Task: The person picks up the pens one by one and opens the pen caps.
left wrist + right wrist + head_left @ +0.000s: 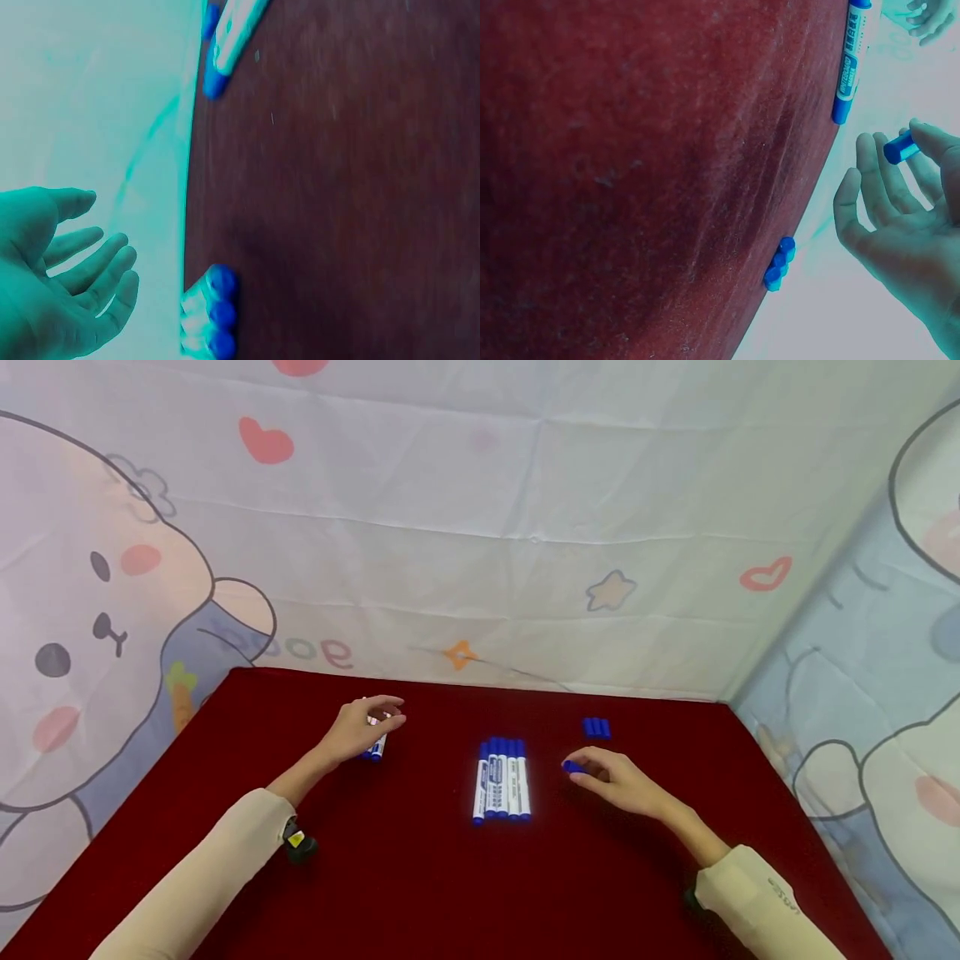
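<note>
My right hand (622, 783) pinches a small blue marker cap (901, 148) between thumb and fingertips, raised over the table right of the middle. My left hand (356, 728) hovers above a small row of white markers (378, 748) at the left and partly hides them. In the left wrist view its fingers (96, 268) are spread, with nothing between them. Between the hands, several white whiteboard markers (502, 781) with blue ends lie side by side. Beyond my right hand, three blue caps (597, 727) lie in a short row.
A dark red cloth (420, 877) covers the table. Behind it hangs a pale printed curtain (487, 568), which meets the table's back edge. Another printed curtain (885, 710) stands along the right side.
</note>
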Action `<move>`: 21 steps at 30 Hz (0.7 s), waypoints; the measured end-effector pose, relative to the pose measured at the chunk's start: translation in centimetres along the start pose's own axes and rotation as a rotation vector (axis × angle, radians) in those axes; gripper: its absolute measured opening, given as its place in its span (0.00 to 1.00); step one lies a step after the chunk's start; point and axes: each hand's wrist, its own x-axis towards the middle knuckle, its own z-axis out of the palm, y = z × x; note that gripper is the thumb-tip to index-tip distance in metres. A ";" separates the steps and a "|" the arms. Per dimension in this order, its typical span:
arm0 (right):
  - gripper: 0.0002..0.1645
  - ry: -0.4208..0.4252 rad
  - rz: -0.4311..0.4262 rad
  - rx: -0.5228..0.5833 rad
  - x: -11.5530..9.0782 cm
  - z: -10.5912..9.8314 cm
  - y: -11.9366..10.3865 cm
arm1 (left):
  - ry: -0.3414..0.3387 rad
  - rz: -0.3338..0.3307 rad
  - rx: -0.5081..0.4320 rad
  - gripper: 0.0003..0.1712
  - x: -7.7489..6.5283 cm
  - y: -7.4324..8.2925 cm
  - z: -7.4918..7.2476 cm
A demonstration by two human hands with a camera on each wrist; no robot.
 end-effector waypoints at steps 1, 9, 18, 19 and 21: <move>0.15 0.009 -0.009 -0.008 0.0 0.0 0.1 | -0.016 0.008 -0.021 0.23 -0.1 0.6 0.3; 0.15 0.036 -0.058 -0.002 -0.2 0.0 0.5 | -0.125 0.099 -0.161 0.26 -1.1 4.0 2.0; 0.17 0.018 0.057 -0.006 -0.3 -0.7 1.0 | -0.242 0.204 -0.178 0.26 -2.2 5.2 3.5; 0.17 0.022 0.077 -0.006 -0.2 -0.8 1.0 | -0.250 0.207 -0.176 0.26 -2.2 5.3 3.6; 0.17 0.040 0.112 -0.005 -0.1 -1.1 1.1 | -0.266 0.210 -0.180 0.26 -2.4 5.4 3.8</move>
